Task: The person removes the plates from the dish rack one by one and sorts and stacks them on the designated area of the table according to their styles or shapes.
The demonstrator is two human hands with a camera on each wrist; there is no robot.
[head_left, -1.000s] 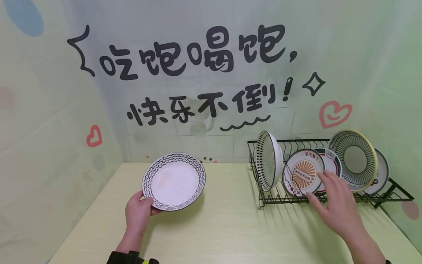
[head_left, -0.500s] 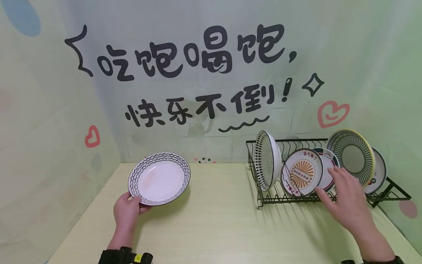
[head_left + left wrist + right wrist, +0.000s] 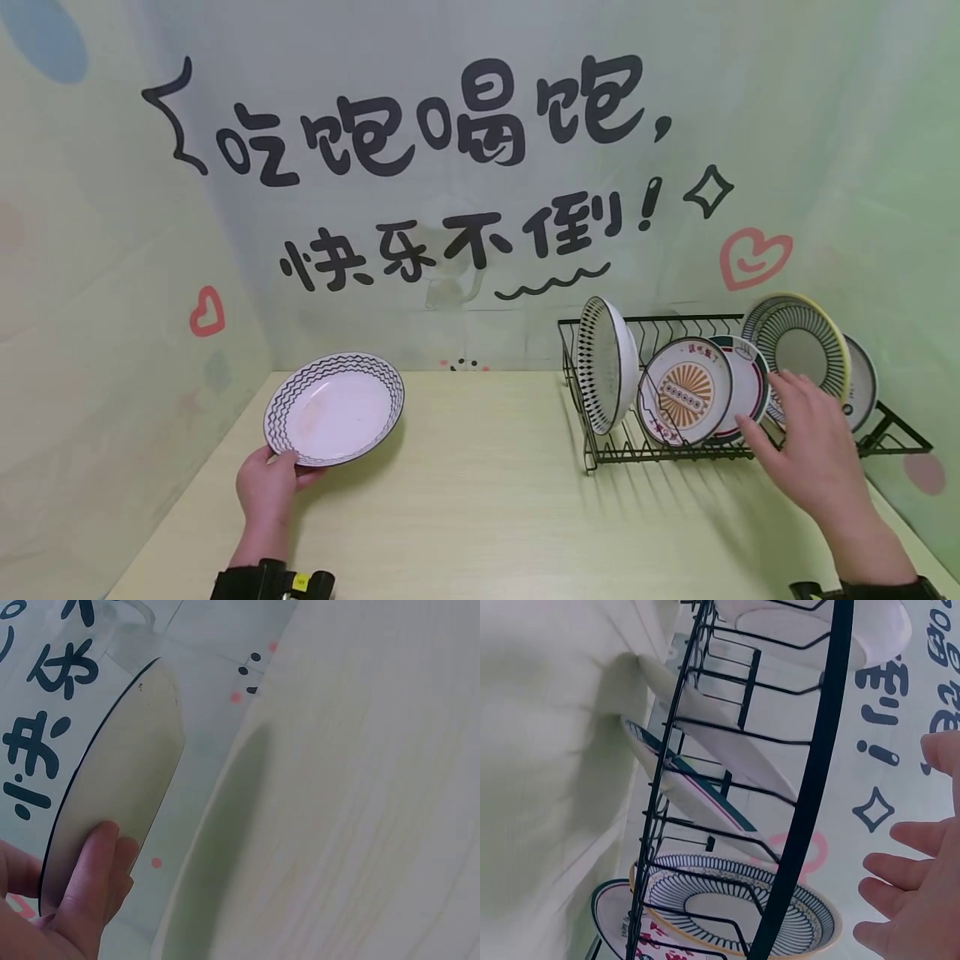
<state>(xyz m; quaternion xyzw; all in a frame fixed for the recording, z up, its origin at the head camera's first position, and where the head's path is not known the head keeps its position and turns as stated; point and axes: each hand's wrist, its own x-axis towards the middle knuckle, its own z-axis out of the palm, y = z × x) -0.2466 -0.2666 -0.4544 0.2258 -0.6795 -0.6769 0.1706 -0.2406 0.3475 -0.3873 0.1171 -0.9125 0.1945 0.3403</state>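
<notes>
In the head view, my left hand (image 3: 268, 492) pinches the near left rim of a white dish (image 3: 337, 417) with a black wavy-line border, thumb on top. The dish hangs tilted above the left of the table, its inside facing me. From the left wrist view, fingers (image 3: 94, 877) press its underside (image 3: 127, 757). My right hand (image 3: 817, 450) is in front of the right part of a black wire dish rack (image 3: 630, 457), fingers spread and holding nothing. In the right wrist view, a gap separates its fingers (image 3: 907, 870) from the rack bar (image 3: 821, 750).
The rack holds a bowl (image 3: 624, 362) on its edge, a small plate (image 3: 686, 392) with an orange sunburst, another plate (image 3: 744, 383) behind it, a yellow-rimmed dish (image 3: 806, 337) and a plate (image 3: 862, 379) at the far right. A lettered backdrop (image 3: 457, 325) stands behind the table (image 3: 480, 517).
My left hand has carried the dish leftward and slightly down. My right hand has drawn rightward, away from the sunburst plate. The view has shifted slightly; the dishes in the rack stay put.
</notes>
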